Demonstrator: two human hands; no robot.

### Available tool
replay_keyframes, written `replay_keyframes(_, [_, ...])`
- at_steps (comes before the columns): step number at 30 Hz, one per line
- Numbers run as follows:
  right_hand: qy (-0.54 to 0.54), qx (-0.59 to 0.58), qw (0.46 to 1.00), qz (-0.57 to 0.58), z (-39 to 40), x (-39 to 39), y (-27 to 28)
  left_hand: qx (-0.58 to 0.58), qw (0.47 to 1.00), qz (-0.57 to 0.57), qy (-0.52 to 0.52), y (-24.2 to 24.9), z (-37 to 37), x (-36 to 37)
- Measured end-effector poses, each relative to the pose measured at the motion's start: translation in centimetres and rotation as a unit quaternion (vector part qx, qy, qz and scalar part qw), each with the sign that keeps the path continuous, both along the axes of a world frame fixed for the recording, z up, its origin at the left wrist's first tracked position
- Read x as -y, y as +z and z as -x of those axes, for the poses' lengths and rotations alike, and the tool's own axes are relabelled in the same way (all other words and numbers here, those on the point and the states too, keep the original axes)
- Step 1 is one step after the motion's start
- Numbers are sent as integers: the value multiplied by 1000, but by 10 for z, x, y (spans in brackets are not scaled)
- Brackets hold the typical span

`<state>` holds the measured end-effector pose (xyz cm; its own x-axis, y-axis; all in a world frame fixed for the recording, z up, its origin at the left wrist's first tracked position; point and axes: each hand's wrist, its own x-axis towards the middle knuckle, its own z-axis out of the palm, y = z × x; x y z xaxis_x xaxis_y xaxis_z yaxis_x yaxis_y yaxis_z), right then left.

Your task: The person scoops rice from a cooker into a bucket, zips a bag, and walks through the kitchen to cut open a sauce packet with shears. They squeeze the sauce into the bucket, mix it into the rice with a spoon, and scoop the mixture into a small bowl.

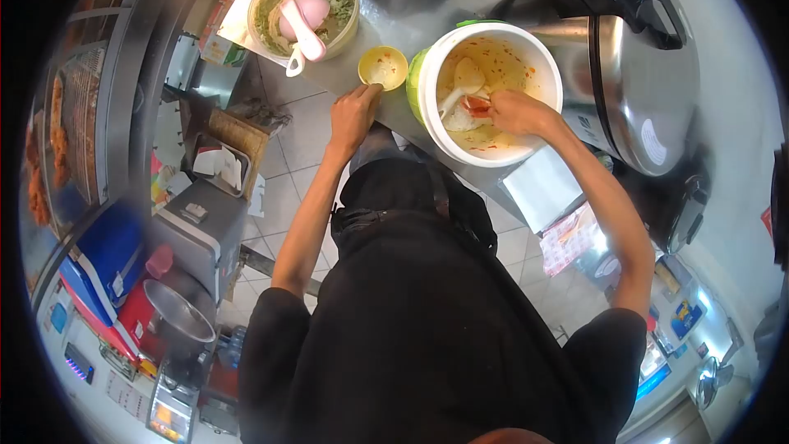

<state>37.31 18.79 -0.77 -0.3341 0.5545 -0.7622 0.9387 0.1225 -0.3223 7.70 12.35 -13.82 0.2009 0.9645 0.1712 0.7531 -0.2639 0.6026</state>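
Note:
A small yellow bowl (383, 67) stands on the metal counter (394, 20), with some pale food inside. My left hand (356, 117) pinches its near rim. To the right, a large white-rimmed green tub (437, 126) holds rice and a pale ladle, its inner wall spotted with orange-red bits. My right hand (516, 113) reaches inside the tub, its fingers closed on a small reddish thing (477, 106) that I cannot make out clearly. Part of that thing is hidden by the fingers.
At the upper left stands a tub (355, 12) of green food with a pink scoop (302, 31). A large steel cooker (649, 90) is on the right. White sheets (542, 189) lie below the green tub, and a grey box (201, 226) stands at the left.

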Motion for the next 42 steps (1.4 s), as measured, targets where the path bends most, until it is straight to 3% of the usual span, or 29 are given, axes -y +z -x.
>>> replay_keyframes(1, [7, 26, 999, 42, 5, -3, 17, 1, 1000, 1, 1, 9, -1, 0])
replay_keyframes(3, [8, 53, 995, 82, 5, -2, 28, 28, 991, 118, 61, 33, -3, 2])
replay_keyframes(5, [-48, -34, 996, 73, -1, 3, 30, 49, 989, 110, 85, 52, -2, 1])
replay_keyframes(8, [-58, -56, 996, 31, 14, -6, 65, 81, 985, 85, 125, 76, -3, -1])
replay_keyframes(13, [-85, -77, 993, -8, 6, -1, 42, 149, 977, 40, 148, 121, -14, -10])
replay_keyframes(15, [-80, -82, 993, -20, 4, 2, 36, 216, 968, 20, 125, 149, -24, -15])
replay_keyframes(19, [-77, -101, 991, -43, 5, 6, 34, 227, 971, -1, 69, 191, -47, -34])
replay_keyframes(21, [-80, -114, 989, -53, 8, 7, 40, 178, 977, -80, -81, 200, -58, -48])
replay_keyframes(22, [-81, -110, 989, -64, 10, 7, 47, 147, 983, -25, -107, 204, -62, -49])
replay_keyframes(24, [-86, -108, 987, -80, 14, 8, 63, 129, 981, -38, -139, 204, -72, -55])
replay_keyframes(29, [-169, -244, 950, -94, 5, 22, 82, 105, 968, -16, -226, 196, -86, -62])
replay_keyframes(31, [-177, -242, 950, -92, 1, 25, 89, 105, 954, 59, -274, 194, -90, -65])
replay_keyframes(42, [-189, -328, 923, -74, -18, 38, 72, 141, 947, 65, -283, 193, -101, -60])
